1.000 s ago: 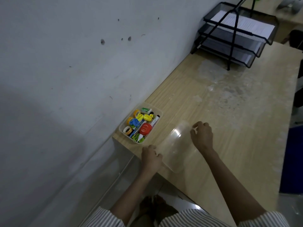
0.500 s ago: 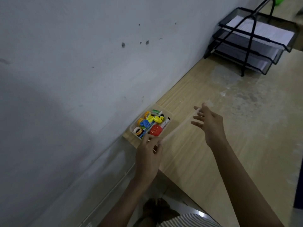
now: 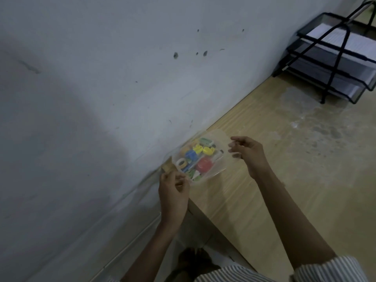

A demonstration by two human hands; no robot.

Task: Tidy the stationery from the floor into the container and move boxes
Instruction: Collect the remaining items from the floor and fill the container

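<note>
A clear plastic container full of colourful stationery sits at the near corner of the wooden table, close to the wall. A transparent lid hovers flat just over it, blurring the items beneath. My left hand pinches the lid's near-left edge. My right hand holds its right edge with curled fingers. Whether the lid touches the container's rim is unclear.
A black mesh paper tray with white sheets stands at the table's far right against the grey wall. The table's front edge runs diagonally below my left hand, with the floor and my feet beneath it.
The lid lay on the table beside the container, was lifted and tilted on edge, and now is held flat over the container. Both hands moved left towards the wall.
</note>
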